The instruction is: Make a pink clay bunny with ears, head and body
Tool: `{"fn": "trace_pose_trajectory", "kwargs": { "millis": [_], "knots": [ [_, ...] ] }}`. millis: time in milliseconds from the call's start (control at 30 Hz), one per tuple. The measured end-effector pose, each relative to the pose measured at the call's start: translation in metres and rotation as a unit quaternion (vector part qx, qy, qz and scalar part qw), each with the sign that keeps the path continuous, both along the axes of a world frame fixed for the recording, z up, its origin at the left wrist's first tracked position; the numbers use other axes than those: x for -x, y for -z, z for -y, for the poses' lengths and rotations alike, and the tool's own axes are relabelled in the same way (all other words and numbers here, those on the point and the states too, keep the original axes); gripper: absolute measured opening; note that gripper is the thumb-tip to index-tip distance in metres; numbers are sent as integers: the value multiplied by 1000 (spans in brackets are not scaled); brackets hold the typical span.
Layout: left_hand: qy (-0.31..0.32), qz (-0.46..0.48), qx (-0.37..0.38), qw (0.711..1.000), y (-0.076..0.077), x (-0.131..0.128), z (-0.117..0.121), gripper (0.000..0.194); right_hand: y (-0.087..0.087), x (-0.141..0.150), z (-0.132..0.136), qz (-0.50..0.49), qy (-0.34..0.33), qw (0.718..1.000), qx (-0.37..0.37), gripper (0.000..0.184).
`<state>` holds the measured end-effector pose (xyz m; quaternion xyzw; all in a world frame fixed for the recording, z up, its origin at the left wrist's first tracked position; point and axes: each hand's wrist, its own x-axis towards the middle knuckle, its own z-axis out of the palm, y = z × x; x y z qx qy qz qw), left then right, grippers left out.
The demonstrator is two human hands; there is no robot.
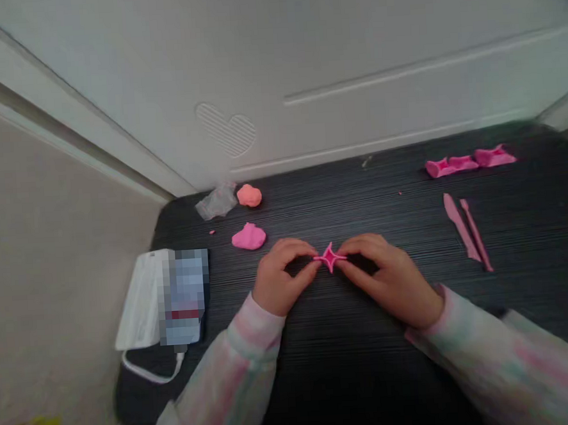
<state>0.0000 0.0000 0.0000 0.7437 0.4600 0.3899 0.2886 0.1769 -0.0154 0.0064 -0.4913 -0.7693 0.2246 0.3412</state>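
Observation:
Between my two hands is a small pink clay piece, shaped like a four-pointed star with a hollow middle. My left hand pinches its left point between thumb and forefinger. On the opposite side, my right hand pinches the right point the same way. A lump of pink clay lies just beyond my left hand, and an orange clay lump sits farther back beside a crumpled clear plastic bag.
Several folded pink clay pieces stand in a row at the back right of the black table. Nearer lie a pink plastic knife and a thin pink tool. At left are a phone, a white power bank-like object and a white cable.

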Motion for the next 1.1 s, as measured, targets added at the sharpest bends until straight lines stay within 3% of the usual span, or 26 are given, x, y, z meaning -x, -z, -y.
{"fn": "trace_pose_trajectory", "kwargs": {
  "millis": [533, 1100],
  "knots": [
    [33, -26, -47, 998, 0, 2, -2, 4, 4, -1, -3, 26, -10, 1000, 11, 5],
    [31, -44, 1, 999, 2, 4, -3, 8, 3, -1, -1, 74, -25, 996, 35, 10]
  ]
}}
